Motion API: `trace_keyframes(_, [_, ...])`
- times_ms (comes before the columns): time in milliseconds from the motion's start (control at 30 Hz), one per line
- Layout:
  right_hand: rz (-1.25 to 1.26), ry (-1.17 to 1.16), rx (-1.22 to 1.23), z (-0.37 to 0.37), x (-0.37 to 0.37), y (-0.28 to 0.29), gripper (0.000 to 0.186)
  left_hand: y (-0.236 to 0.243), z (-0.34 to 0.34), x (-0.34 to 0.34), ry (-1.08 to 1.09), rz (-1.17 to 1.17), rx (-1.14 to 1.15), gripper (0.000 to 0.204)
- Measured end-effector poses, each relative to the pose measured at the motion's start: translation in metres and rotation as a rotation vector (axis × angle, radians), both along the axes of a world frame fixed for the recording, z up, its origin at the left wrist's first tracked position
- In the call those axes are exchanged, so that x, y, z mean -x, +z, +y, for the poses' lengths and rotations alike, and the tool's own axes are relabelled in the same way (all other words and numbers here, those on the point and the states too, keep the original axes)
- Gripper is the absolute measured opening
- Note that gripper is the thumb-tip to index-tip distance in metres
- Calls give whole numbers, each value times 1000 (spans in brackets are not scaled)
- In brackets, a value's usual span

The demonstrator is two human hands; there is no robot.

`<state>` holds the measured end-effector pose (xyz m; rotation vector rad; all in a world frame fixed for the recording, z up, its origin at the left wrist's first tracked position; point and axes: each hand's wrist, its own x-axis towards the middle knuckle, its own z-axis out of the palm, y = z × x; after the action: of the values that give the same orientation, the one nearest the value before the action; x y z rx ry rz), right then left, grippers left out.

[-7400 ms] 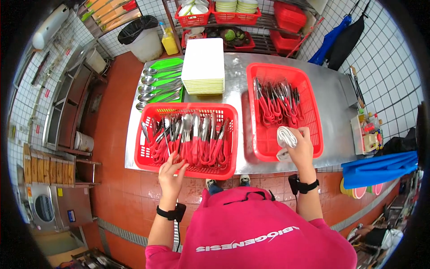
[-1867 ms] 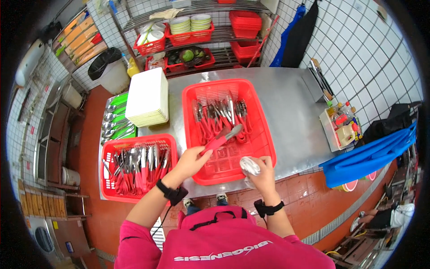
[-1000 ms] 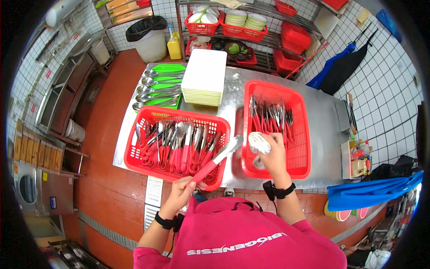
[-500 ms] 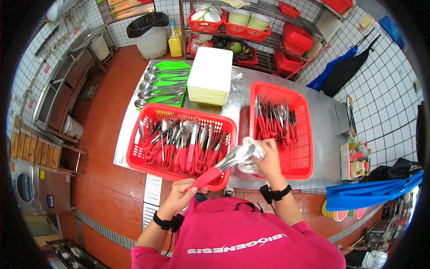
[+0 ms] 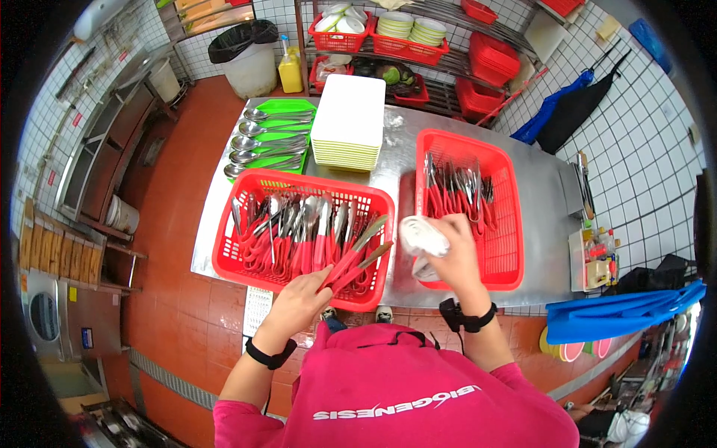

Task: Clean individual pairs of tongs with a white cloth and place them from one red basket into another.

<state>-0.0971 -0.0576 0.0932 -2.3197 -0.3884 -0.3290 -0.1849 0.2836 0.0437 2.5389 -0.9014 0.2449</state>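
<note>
My left hand [image 5: 300,297] is closed on the red handles of metal tongs [image 5: 351,261]. Their two arms spread apart and point over the near right corner of the left red basket [image 5: 317,186]. My right hand [image 5: 458,252] grips a bunched white cloth [image 5: 423,237] at the near left side of the right red basket [image 5: 509,216], apart from the tongs. A crowded row of red-handled tongs [image 5: 302,235] fills the left basket. More red-handled tongs [image 5: 459,190] lie at the far end of the right one.
Both baskets rest on a steel table [image 5: 549,224]. Behind them are a stack of white trays [image 5: 349,112] and a green tray [image 5: 299,107] with several ladles or large spoons [image 5: 261,143]. A shelf beyond holds bowls [image 5: 396,28]. Bottles [image 5: 601,250] stand at the right edge.
The tongs, closed and touching the cloth before, are now spread and away from it, over the left basket. My left hand moved up slightly; the cloth in my right hand is bunched differently.
</note>
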Motion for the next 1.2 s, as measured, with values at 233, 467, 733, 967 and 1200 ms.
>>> trace_keyframes(233, [84, 284, 194, 60, 17, -5, 48, 7, -10, -1, -84, -45, -39, 17])
trace_keyframes(467, [70, 65, 305, 29, -3, -2, 42, -3, -1, 18, -76, -24, 68, 19])
trace_keyframes(733, [80, -224, 293, -47, -3, 15, 44, -13, -1, 18, 142, -104, 243, 25])
trace_keyframes(967, [163, -300, 318, -92, 32, -18, 45, -38, -20, -4, 401, -111, 274, 25])
trace_keyframes(1200, [300, -332, 272, -94, 62, -75, 46, -59, -46, -18, 459, -38, 245, 26])
